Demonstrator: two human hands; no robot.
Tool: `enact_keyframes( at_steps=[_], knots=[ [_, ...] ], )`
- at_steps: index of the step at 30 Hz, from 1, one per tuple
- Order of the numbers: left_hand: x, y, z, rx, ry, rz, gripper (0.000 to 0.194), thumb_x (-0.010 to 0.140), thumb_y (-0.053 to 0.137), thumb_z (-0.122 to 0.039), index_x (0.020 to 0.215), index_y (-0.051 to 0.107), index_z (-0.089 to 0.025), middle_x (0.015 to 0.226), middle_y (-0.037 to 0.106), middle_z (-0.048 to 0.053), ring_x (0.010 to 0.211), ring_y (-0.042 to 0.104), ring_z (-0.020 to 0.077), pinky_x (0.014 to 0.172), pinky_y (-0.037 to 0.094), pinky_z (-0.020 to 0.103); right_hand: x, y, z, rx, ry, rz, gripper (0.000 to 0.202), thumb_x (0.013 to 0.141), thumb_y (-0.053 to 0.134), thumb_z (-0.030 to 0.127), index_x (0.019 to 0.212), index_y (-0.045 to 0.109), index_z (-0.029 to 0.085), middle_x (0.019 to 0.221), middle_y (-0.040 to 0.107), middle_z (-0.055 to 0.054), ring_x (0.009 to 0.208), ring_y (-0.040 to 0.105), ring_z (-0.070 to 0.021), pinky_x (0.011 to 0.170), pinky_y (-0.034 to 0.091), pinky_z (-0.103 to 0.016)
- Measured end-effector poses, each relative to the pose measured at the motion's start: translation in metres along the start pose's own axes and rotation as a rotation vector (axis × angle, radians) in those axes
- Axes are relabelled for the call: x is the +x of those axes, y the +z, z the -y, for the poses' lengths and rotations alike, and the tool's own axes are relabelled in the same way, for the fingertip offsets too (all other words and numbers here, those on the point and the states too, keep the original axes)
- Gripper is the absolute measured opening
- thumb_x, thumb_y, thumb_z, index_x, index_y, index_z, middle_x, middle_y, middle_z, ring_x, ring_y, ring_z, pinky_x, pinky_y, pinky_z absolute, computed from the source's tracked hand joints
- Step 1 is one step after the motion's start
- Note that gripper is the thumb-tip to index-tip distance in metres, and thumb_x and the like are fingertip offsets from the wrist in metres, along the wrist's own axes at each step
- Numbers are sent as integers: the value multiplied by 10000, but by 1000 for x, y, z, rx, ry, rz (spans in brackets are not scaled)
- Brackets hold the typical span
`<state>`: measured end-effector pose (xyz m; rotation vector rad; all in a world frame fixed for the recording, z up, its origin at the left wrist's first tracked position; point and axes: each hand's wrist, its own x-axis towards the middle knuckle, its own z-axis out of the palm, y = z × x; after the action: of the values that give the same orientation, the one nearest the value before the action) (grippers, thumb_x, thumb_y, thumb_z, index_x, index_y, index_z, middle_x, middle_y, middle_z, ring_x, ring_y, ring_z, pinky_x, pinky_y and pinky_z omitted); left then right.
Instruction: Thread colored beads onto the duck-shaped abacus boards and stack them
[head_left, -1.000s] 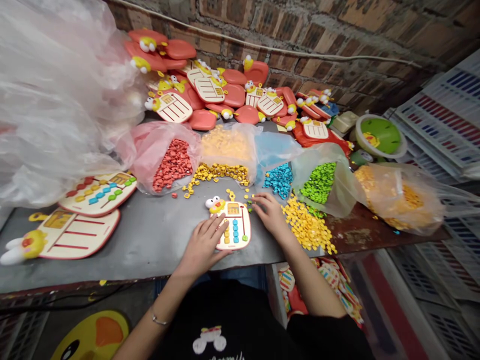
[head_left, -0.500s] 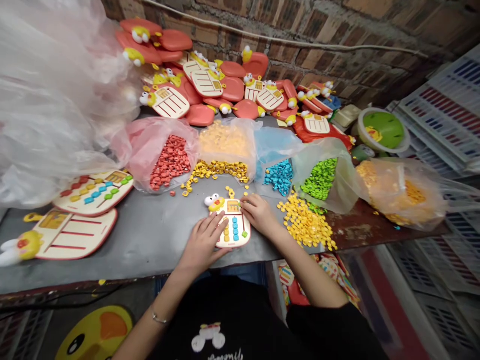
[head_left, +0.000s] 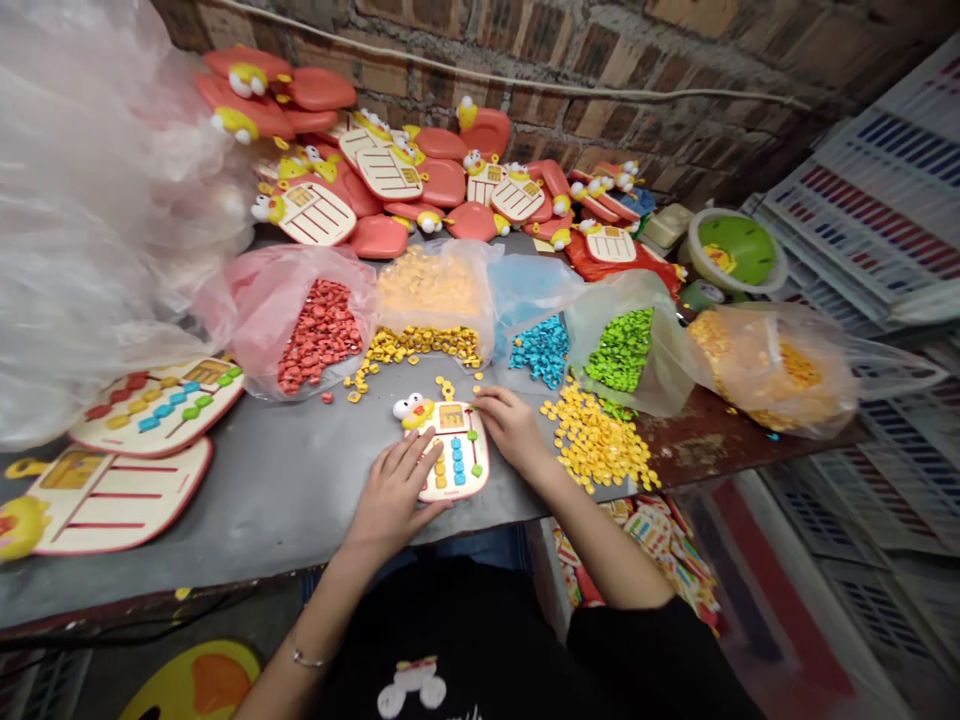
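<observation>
Here's the duck-headed board (head_left: 466, 458), close to the front edge of the bench (head_left: 300, 490): four blue beads (head_left: 457, 467), two green beads (head_left: 477, 470), yellow beads (head_left: 440, 468) partly covered. The left hand (head_left: 394, 490) lies spread across it; the right hand (head_left: 514, 428) bends at the upper right corner, grip impossible to tell. Bench runs left to two boards (head_left: 127, 505); one yellow pile (head_left: 600, 440) crowds the right, five bags (head_left: 435, 280) arc beyond.

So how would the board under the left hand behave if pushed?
The board is likely stiff, looking flat under the left hand. It may slide rather than tip, lying low on the table. Its green beads might shift, spaced along a slot.
</observation>
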<state>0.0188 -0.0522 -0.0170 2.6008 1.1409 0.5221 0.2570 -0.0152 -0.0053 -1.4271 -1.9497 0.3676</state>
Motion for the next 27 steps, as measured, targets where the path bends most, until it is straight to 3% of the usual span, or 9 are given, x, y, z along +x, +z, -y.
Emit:
enact_keyframes(
  at_steps=[5, 8, 10, 13, 18, 22, 27],
  knots=[
    [-1, 5, 6, 9, 25, -51, 656, 869, 598, -471, 1443, 394, -228, 1486, 438, 98, 1324, 433, 305, 1034, 384, 435, -2, 4, 10, -110, -56, 118, 158, 906, 535, 145, 896, 683, 200, 1027, 683, -98, 1005, 595, -226, 908, 498, -409],
    [-1, 8, 9, 22, 76, -66, 658, 880, 578, -470, 1453, 371, -222, 1489, 432, 107, 1316, 441, 313, 1012, 399, 435, -12, -12, 16, -52, -84, 157, 96, 905, 589, 218, 873, 679, 215, 987, 701, -66, 1018, 590, -215, 931, 481, -399],
    [-1, 9, 10, 29, 78, -70, 648, 894, 551, -474, 1460, 356, -224, 1486, 435, 110, 1309, 447, 318, 1004, 401, 440, -22, -31, 13, 22, -35, 108, 102, 916, 581, 248, 890, 675, 221, 972, 701, -52, 986, 612, -193, 912, 489, -357],
    [-1, 10, 9, 26, 65, -93, 624, 913, 504, -487, 1460, 350, -230, 1478, 446, 110, 1291, 463, 326, 990, 407, 453, -47, -68, -14, -63, 195, -145, 152, 917, 537, 251, 859, 670, 206, 923, 694, -69, 913, 633, -200, 855, 499, -348],
    [-1, 10, 9, 19, 69, -100, 610, 916, 484, -500, 1452, 358, -239, 1479, 444, 107, 1283, 467, 337, 966, 422, 458, -100, -131, -92, -438, 651, -491, 236, 843, 501, 288, 768, 679, 151, 807, 688, -119, 746, 623, -240, 726, 499, -370],
    [-1, 10, 9, 8, 62, -83, 600, 913, 491, -489, 1444, 374, -235, 1481, 438, 116, 1284, 464, 345, 966, 426, 477, -115, -149, -131, -489, 739, -536, 245, 797, 529, 300, 764, 701, 129, 797, 697, -136, 683, 606, -225, 715, 498, -366],
    [-1, 7, 7, 6, 34, -42, 618, 886, 560, -460, 1434, 399, -223, 1486, 433, 116, 1309, 445, 325, 1008, 406, 457, -105, -147, -138, -417, 691, -491, 196, 761, 581, 304, 687, 682, 152, 747, 697, -117, 684, 598, -223, 725, 496, -365]
  ],
)
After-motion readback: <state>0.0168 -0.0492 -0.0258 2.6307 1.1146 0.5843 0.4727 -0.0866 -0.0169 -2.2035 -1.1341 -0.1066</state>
